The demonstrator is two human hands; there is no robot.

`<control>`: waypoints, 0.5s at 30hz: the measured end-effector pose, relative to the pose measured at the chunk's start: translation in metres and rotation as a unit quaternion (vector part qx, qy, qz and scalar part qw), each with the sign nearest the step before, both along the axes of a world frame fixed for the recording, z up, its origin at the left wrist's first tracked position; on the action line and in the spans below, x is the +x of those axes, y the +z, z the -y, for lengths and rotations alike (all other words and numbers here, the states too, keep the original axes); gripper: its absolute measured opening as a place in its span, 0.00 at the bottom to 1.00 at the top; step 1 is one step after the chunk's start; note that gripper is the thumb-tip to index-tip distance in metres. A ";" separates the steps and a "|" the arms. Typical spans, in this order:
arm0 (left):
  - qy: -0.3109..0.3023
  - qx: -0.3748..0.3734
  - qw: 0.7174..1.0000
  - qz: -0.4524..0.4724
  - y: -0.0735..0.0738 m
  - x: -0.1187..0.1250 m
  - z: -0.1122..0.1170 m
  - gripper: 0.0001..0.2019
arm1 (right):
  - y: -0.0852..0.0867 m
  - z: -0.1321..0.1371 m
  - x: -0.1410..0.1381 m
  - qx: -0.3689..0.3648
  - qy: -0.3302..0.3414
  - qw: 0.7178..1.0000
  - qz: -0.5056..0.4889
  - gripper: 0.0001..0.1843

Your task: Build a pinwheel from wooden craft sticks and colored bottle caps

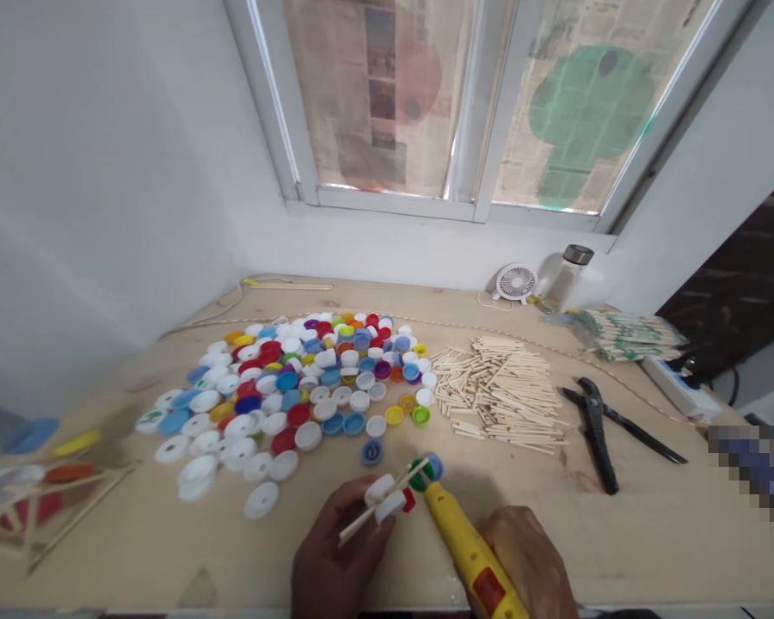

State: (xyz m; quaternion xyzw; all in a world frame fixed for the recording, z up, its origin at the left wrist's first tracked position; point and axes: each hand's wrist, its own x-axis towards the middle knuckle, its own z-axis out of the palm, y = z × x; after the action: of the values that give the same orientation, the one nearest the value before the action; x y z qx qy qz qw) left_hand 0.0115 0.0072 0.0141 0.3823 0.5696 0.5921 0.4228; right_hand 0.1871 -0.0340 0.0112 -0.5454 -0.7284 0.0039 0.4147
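My left hand (330, 550) is closed around a small assembly of white bottle caps (390, 506) and thin wooden sticks (356, 526). A red piece (408, 499) shows at its right side. My right hand (530, 550) grips a yellow hot glue gun (459, 535) with a red patch on its body. The gun's nozzle points away from me, beside the assembly and over a green cap (419, 474). A light blue cap (434, 466) lies against the green one. Whether the nozzle touches anything, I cannot tell.
A wide pile of coloured bottle caps (287, 381) covers the table's left middle. Right of it lie loose wooden sticks (506, 391), then black-handled pliers (594, 425). A small fan (516, 282), bottle (564, 277), bagged sticks (629, 334) and power strip (680, 387) stand behind.
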 end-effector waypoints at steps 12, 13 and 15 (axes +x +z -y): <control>-0.013 -0.004 1.000 0.012 -0.004 -0.003 -0.001 0.21 | -0.005 -0.004 0.011 0.021 0.027 0.998 0.052 0.14; -0.012 -0.004 1.000 0.006 -0.004 -0.003 -0.001 0.21 | -0.004 -0.004 0.011 0.010 0.023 0.999 0.044 0.15; -0.010 -0.006 1.000 -0.005 -0.005 -0.004 -0.001 0.21 | -0.003 -0.004 0.011 0.005 0.018 0.999 0.039 0.16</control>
State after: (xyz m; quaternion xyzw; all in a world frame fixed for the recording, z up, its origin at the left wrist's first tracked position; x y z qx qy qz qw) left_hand 0.0079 0.0078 0.0089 0.3881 0.5714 0.5828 0.4281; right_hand 0.1976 -0.0301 0.0085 -0.5294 -0.7542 -0.0137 0.3883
